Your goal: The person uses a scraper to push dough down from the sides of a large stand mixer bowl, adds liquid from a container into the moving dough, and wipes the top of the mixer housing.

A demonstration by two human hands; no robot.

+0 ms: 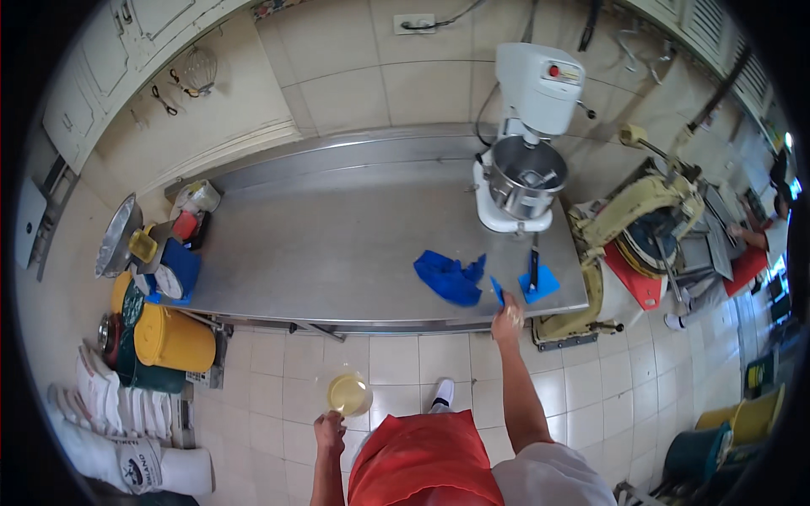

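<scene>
My left hand (330, 430) grips the edge of a clear container (348, 391) with pale yellow content, held over the floor in front of the counter. At the counter's front edge, my right hand (508, 321) is closed on a small flat blue piece (496, 292), whose exact kind I cannot make out. A crumpled blue cloth (450, 277) lies just left of that hand. To its right, a black-handled tool (534, 263) rests on a blue square (540, 284).
A white stand mixer (540, 88) with a steel bowl (527, 181) stands on the steel counter (337, 219). A cream-coloured machine (654, 211) is at the right, with a person (755, 240) beyond. Yellow bins (173, 339) and sacks (118, 396) crowd the left floor.
</scene>
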